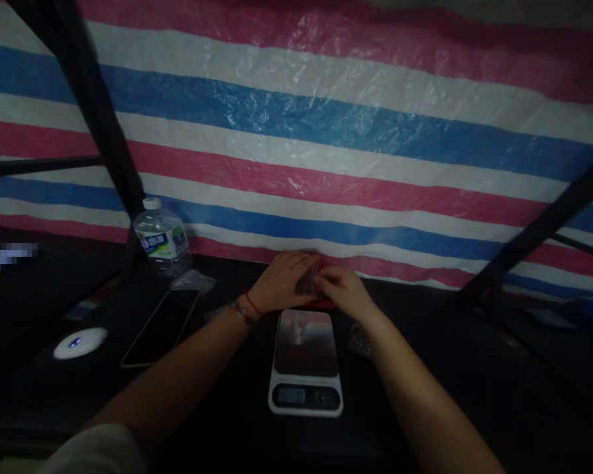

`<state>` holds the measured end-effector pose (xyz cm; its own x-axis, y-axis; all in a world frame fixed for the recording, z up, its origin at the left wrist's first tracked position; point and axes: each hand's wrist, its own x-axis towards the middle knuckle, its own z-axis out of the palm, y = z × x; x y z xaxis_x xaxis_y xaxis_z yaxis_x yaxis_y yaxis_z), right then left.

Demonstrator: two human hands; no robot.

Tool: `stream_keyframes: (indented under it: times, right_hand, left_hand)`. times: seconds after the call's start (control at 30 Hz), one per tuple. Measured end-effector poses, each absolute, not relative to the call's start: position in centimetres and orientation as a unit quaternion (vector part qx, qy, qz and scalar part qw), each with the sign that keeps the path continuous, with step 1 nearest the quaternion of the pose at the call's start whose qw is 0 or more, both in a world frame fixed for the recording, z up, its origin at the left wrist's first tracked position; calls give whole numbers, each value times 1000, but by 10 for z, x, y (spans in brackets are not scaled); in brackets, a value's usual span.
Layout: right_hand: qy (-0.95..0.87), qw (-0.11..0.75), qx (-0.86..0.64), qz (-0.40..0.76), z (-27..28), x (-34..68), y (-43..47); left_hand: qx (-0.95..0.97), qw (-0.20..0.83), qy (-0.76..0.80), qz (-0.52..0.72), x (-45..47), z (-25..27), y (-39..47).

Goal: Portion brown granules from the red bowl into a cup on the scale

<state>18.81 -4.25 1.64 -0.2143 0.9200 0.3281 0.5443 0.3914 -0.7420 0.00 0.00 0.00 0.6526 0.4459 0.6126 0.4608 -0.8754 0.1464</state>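
Observation:
Behind the scale, my left hand (287, 280) curls around what looks like a small clear plastic bag (307, 284), its thumb toward the right. My right hand (344, 291) meets it there, thumb and fingertips pinched at the bag's edge; what they pinch is too dark and small to make out. A red item (322, 305) lies low between the hands, mostly covered by them. In front of them is a white kitchen scale (306, 359) with a metal plate and a grey display. On its plate sits a small clear object (297, 327).
A clear water bottle (163, 240) stands back left, with crumpled clear plastic (195, 282) beside it. A phone (163, 327) and a white oval device (80, 343) lie left. Another clear packet (360, 341) is partly under my right forearm. Striped sheeting (326, 158) hangs behind the black table.

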Motion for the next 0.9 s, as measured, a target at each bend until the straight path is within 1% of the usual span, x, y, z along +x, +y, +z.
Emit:
stream_keyframes:
  times: [0.1,0.23,0.4,0.53,0.67,0.77,0.9]
  right_hand:
    - [-727,387,-491,285,-4,183,-37]
    - [-706,402,-509,286,-21,183,-37]
    - [-641,490,-529,263,-34,181,-41]
    - [-621,541,-507,255,-44,172,-56]
    - [-666,521,-482,228,-54,165,-70]
    - [-694,513,-455,219,-59,164,-74]
    - [-706,524,-427,210,-61,165,-75]
  left_hand:
    - [-916,1,-250,-313,-1,-14,1]
    - [-924,1,-240,-298,-2,-24,2]
    - [-885,32,-283,-367,-10,-31,-9]
    - [-869,-3,-296,-396,-16,-39,-32]
    - [-861,-34,-297,-412,-17,-49,-45]
    - [-860,-27,-291,-418,-17,-56,-46]
    - [-871,-7,-254,-420,-19,-60,-45]
